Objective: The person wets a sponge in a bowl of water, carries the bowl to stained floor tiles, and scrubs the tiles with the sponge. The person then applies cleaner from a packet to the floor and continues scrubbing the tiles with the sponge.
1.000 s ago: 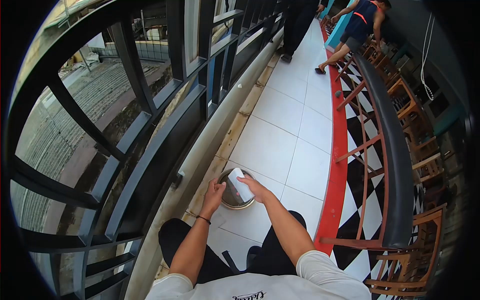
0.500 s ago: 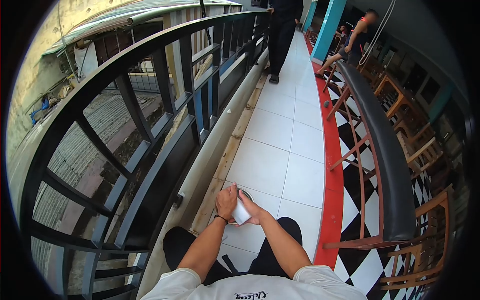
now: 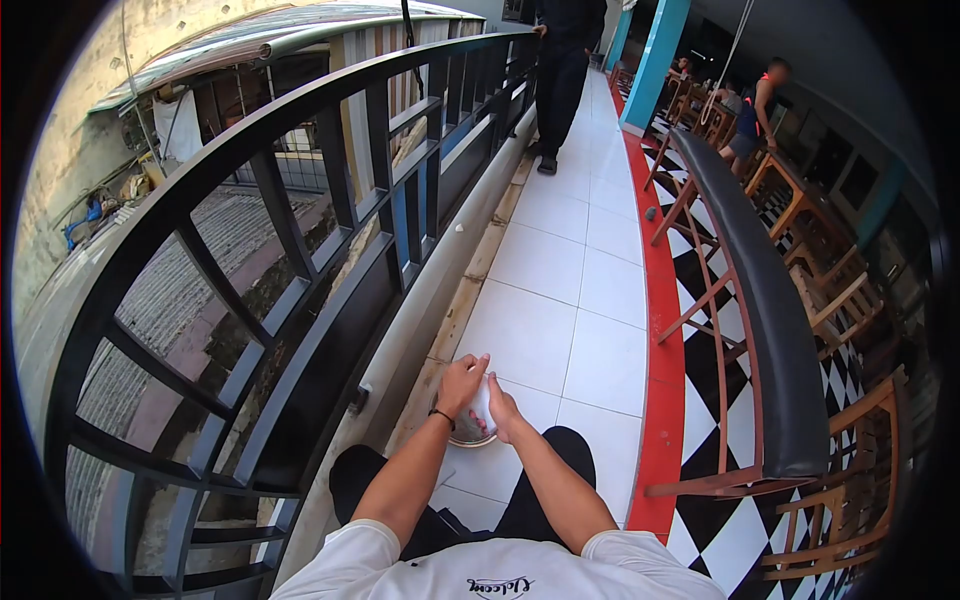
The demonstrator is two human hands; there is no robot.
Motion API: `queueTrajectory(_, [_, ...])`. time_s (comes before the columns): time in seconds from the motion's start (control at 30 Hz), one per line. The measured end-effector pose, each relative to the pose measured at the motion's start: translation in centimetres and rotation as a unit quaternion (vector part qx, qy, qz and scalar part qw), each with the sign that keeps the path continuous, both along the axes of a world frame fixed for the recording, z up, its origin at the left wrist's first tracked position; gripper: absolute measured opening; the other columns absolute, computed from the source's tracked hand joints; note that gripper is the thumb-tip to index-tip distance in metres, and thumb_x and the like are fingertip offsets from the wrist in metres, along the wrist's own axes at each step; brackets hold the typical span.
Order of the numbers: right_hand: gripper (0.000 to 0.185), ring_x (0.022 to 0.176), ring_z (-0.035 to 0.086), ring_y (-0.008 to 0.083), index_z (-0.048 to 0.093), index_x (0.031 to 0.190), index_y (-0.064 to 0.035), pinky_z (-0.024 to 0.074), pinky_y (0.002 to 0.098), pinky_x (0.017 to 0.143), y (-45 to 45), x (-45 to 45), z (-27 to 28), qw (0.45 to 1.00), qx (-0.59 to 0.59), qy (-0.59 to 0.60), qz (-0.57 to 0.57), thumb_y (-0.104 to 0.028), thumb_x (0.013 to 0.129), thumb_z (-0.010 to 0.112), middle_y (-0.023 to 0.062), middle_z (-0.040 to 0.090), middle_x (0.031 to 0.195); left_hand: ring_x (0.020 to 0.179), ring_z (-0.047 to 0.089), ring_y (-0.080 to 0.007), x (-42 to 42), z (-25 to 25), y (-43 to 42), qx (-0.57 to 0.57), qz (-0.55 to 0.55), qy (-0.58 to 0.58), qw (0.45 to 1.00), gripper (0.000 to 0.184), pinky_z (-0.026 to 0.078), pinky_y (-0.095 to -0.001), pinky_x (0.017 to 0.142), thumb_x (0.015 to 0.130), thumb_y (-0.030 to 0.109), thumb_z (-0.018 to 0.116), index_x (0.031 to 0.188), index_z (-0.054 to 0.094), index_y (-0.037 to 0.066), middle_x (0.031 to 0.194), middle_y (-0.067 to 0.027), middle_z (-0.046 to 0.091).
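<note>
Both my hands are close together between my knees, over a round, metal-looking bowl [image 3: 468, 443] on the floor. My right hand [image 3: 505, 413] grips a small white object [image 3: 483, 404], with fingertips showing at its lower left side. Whether it is a cloth, a wad of paper or a small container is unclear. At the upper left of the white object is my left hand [image 3: 462, 384], its fingers bent together. What these fingers hold, if anything, is hidden. Most of the bowl's inside is covered by my hands.
A black metal railing [image 3: 300, 90] runs along my left above a low ledge. White floor tiles [image 3: 530, 310] stretch ahead, edged by a red strip [image 3: 655, 330]. On the right is a long black padded bench [image 3: 770, 330]; wooden chairs [image 3: 845, 540] stand beyond. A person in dark clothes [image 3: 563, 90] stands by the railing.
My hands have shifted slightly and the white object is turned, showing less of its face. More of the bowl shows below. A person in the background has moved right.
</note>
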State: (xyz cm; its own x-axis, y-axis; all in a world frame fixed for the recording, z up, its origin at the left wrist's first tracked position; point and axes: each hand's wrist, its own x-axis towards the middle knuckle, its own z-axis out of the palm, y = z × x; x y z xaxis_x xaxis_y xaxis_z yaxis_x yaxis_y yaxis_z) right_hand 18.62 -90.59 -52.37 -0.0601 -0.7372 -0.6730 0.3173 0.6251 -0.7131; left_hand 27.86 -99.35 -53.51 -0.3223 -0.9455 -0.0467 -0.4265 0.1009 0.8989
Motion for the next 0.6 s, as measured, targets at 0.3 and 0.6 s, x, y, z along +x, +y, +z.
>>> queueTrajectory(0.3, [0.059,0.042,0.03,0.0093,0.051,0.092,-0.0156,0.0225,0.0259,0.039,-1.1,-0.2,0.3,0.991,0.01,-0.105,-0.087,-0.07,0.097,0.03,-0.0027,0.037,0.055,0.098,0.065,-0.021,1.3,0.4,0.1,0.311,0.025,0.438,0.843,0.059,0.052,-0.0363,0.087,0.095,0.051,0.06,0.124,0.058,-0.001,0.111,-0.0134,0.068])
queueTrajectory(0.6, [0.055,0.04,0.029,0.0106,0.047,0.082,-0.0168,0.0218,0.027,0.037,-1.6,0.3,-1.8,0.967,0.042,-0.242,-0.063,-0.065,0.1,0.03,-0.0034,0.033,0.052,0.067,0.059,-0.0179,0.5,-0.5,-0.5,0.338,-0.008,0.411,0.847,0.037,0.049,-0.0315,0.064,0.093,0.042,0.066,0.082,0.06,0.007,0.073,-0.0054,0.058])
